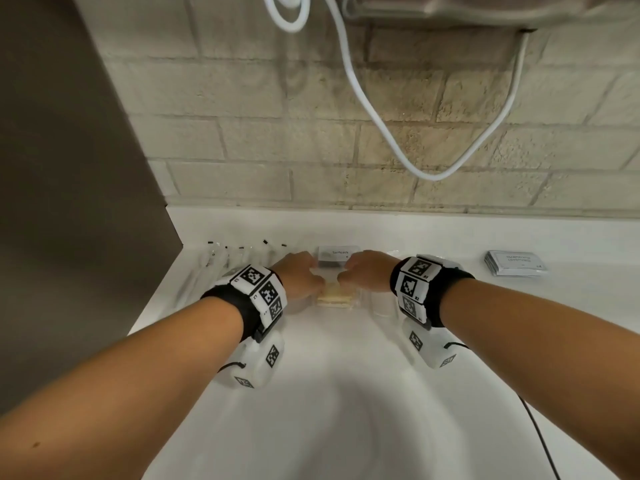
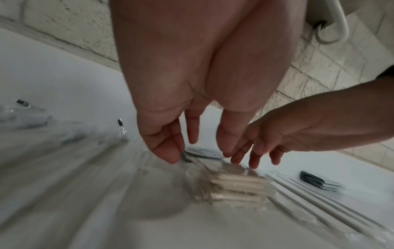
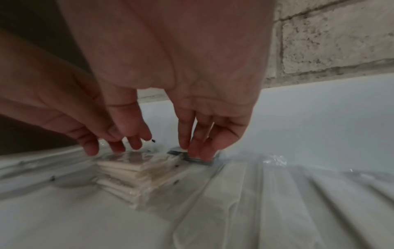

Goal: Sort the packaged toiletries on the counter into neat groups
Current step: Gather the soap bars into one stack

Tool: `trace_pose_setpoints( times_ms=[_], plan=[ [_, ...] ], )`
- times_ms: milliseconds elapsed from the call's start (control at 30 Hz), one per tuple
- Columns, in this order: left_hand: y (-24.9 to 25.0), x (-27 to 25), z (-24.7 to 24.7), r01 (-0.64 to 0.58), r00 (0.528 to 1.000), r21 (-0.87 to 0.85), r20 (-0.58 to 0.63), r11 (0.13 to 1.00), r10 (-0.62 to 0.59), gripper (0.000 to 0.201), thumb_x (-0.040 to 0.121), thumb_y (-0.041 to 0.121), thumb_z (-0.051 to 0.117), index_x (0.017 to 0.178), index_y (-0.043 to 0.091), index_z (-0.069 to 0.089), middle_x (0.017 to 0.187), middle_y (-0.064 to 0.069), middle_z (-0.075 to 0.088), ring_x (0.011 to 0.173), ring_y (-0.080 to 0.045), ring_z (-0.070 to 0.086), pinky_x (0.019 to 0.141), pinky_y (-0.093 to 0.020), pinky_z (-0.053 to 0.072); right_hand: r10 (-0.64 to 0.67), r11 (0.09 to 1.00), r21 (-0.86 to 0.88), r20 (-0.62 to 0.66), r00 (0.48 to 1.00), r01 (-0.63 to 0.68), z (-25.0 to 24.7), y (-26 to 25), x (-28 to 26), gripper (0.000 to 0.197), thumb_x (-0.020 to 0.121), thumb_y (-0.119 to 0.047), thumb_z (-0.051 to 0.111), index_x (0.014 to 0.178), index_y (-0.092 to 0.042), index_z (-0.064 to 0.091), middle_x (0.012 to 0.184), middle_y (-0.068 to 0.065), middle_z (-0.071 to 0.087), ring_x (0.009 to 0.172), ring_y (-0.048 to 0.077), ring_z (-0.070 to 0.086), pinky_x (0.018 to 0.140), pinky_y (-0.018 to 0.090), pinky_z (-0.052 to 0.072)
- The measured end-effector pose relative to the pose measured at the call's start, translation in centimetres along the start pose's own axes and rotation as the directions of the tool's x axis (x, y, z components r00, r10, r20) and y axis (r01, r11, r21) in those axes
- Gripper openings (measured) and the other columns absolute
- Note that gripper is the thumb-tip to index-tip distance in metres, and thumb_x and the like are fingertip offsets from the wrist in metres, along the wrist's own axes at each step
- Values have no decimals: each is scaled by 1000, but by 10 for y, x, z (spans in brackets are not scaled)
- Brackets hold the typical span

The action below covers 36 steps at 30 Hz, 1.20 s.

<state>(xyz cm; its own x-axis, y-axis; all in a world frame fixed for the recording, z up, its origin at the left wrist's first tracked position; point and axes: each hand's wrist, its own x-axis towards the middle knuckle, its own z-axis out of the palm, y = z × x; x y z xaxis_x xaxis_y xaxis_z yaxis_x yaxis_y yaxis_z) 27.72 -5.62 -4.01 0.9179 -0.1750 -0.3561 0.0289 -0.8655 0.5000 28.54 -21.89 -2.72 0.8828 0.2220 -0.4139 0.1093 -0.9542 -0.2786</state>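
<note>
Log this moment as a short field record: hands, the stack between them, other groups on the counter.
left hand: fingers pointing down at the stack's left side
right hand: fingers pointing down at its right side
stack of beige wrapped packets: on the counter, between both hands
toothpaste packets: behind the stack
grey packets: stacked far right
clear wrapped items: lined up left

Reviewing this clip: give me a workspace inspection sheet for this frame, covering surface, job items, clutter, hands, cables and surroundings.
Surface: white counter with a sink basin at its near edge.
Job's things: stack of beige wrapped packets in the middle; toothpaste sachets behind it; clear-wrapped long items to the left; grey sachet stack far right.
Clutter: nothing seen.
Hands: left hand and right hand, fingers extended down at the packet stack; no closed grip visible.
Cables: white cord loops down the wall; thin black cable lower right.
Surroundings: beige brick wall.
</note>
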Motion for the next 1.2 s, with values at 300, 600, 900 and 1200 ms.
trace_pose_setpoints(
  times_ms=[300, 600, 900, 1200],
  plan=[
    [15, 0, -3, -228, 971, 333, 143, 915, 190, 87, 66, 36, 82, 141, 18, 42, 138, 1, 50, 123, -20, 52, 103, -32, 44, -81, 973, -212, 78, 994, 96, 1, -9, -8, 83, 63, -41, 80, 135, -22, 46, 130, -3, 54, 116, 21, 57, 96, 36, 50],
    [18, 13, 0, -314, 949, 439, 169, 842, 267, 46, 66, 34, 81, 107, 20, 66, 99, 3, 68, 89, -16, 63, 77, -25, 47, -142, 949, -277, 46, 989, 149, 4, -8, -3, 55, 68, -34, 79, 116, -12, 62, 110, 4, 67, 98, 24, 65, 88, 37, 55],
    [21, 18, -3, -303, 952, 478, 196, 824, 236, 47, 60, 37, 81, 102, 21, 65, 93, 3, 70, 84, -18, 66, 82, -34, 55, -151, 946, -285, 39, 988, 156, 3, -11, -4, 54, 69, -32, 79, 116, -10, 64, 106, 5, 69, 95, 23, 66, 85, 35, 56],
    [15, 25, 1, -296, 954, 452, 193, 842, 232, 44, 59, 35, 81, 97, 21, 66, 87, 4, 70, 79, -17, 67, 79, -34, 57, -126, 967, -222, 25, 992, 128, 6, -6, -1, 54, 66, -32, 80, 114, -11, 63, 107, 3, 67, 97, 22, 66, 87, 37, 55]
  ],
)
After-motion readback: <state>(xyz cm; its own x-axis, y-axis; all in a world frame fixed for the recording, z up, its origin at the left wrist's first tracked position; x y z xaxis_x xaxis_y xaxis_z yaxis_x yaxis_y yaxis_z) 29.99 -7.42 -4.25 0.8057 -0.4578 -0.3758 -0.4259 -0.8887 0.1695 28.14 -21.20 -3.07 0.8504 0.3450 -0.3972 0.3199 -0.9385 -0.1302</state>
